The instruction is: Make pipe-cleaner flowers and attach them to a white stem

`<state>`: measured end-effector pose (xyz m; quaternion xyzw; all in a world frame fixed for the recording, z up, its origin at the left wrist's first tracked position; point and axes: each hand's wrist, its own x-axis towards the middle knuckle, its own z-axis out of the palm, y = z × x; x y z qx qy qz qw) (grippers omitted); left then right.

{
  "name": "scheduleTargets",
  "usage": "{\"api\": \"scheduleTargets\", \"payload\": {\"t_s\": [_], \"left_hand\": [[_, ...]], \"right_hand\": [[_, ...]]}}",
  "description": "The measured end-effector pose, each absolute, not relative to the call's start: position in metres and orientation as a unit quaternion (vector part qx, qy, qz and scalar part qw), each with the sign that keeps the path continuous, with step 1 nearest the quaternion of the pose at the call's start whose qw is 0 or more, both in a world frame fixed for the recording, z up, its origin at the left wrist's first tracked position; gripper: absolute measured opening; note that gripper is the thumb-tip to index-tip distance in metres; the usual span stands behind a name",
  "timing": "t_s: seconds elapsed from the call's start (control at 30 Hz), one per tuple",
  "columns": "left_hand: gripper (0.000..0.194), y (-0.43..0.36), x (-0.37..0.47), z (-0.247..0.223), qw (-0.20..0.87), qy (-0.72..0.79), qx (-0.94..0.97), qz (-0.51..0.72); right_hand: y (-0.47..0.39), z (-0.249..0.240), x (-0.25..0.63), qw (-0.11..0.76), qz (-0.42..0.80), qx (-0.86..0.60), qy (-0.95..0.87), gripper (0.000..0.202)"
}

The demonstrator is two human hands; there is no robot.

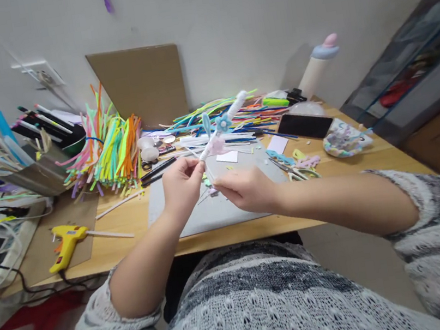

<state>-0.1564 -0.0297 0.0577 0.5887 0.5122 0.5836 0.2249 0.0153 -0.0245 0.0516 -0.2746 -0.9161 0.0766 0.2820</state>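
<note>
A white fuzzy stick with a blue flower, a blue leaf-like loop and a pink piece on it slants up and to the right. My left hand pinches its lower end between thumb and fingertips. Just to the right, my right hand is closed, its fingertips pressed together around a thin pale strand that runs up toward the stick. Both hands are raised over a grey mat with small scraps on it.
A yellow glue gun lies at the left, beside a bundle of colourful pipe cleaners. Scissors, a black phone and a beaded pouch are at the right. A brown board leans on the wall.
</note>
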Motion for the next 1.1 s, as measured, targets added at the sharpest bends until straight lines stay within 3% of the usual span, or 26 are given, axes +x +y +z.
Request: {"api": "scheduleTargets", "payload": {"t_s": [0.1, 0.23, 0.33, 0.4, 0.5, 0.57, 0.63, 0.7, 0.77, 0.83, 0.93, 1.1], "left_hand": [[0.004, -0.028, -0.160, 0.054, 0.127, 0.512, 0.665, 0.529], [0.013, -0.033, -0.161, 0.054, 0.047, 0.459, 0.781, 0.421], [0.012, -0.044, -0.161, 0.059, 0.067, 0.392, 0.847, 0.352], [0.013, -0.053, -0.162, 0.065, 0.103, 0.358, 0.861, 0.345], [0.008, -0.064, -0.164, 0.075, 0.140, 0.343, 0.838, 0.400], [0.004, -0.066, -0.165, 0.080, 0.156, 0.379, 0.794, 0.449], [0.005, -0.063, -0.163, 0.082, 0.189, 0.432, 0.727, 0.498], [0.010, -0.054, -0.162, 0.080, 0.246, 0.473, 0.652, 0.539], [0.015, -0.042, -0.160, 0.075, 0.317, 0.494, 0.581, 0.564], [0.019, -0.031, -0.159, 0.070, 0.386, 0.498, 0.524, 0.573], [0.020, -0.020, -0.159, 0.063, 0.409, 0.520, 0.494, 0.564], [0.011, -0.021, -0.161, 0.059, 0.229, 0.572, 0.610, 0.498]], "right_hand": [[-0.032, 0.082, 0.019, 0.210, -0.095, -0.241, -0.943, 0.025], [-0.026, 0.132, 0.020, 0.136, -0.159, -0.183, -0.961, 0.022], [-0.005, 0.154, 0.019, 0.125, -0.067, -0.194, -0.971, 0.023], [0.013, 0.157, 0.020, 0.166, 0.067, -0.216, -0.960, 0.020], [0.032, 0.146, 0.025, 0.241, 0.281, -0.261, -0.891, 0.016], [0.036, 0.131, 0.028, 0.212, 0.374, -0.270, -0.862, 0.013], [0.032, 0.112, 0.027, 0.171, 0.414, -0.272, -0.852, 0.015], [0.023, 0.090, 0.022, 0.188, 0.420, -0.292, -0.839, 0.022], [0.012, 0.068, 0.015, 0.273, 0.443, -0.340, -0.783, 0.020], [0.000, 0.050, 0.010, 0.343, 0.403, -0.331, -0.781, 0.021], [-0.015, 0.036, 0.008, 0.366, 0.235, -0.314, -0.844, 0.026], [-0.029, 0.063, 0.014, 0.263, -0.106, -0.270, -0.920, 0.028]]}}
